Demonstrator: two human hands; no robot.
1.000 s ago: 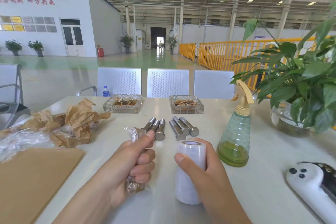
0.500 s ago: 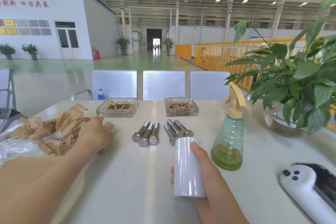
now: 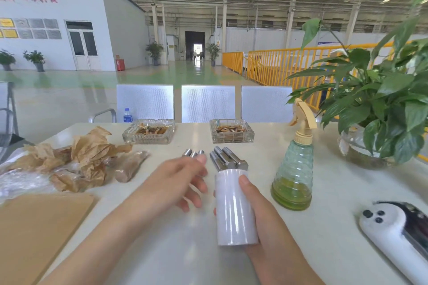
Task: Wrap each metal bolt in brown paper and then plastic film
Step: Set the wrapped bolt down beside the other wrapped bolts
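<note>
Film-wrapped bolt (image 3: 130, 165) now beside paper scraps (image 3: 88, 157), left hand (image 3: 178, 183) empty.

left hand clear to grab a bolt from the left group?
Probably yes. The left hand is open and empty, hovering over the left group of bolts, nothing between them. The right hand holds the film roll off to the side.

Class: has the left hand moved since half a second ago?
Yes. The left hand moved right, from the crumpled paper to the bolts.
</note>
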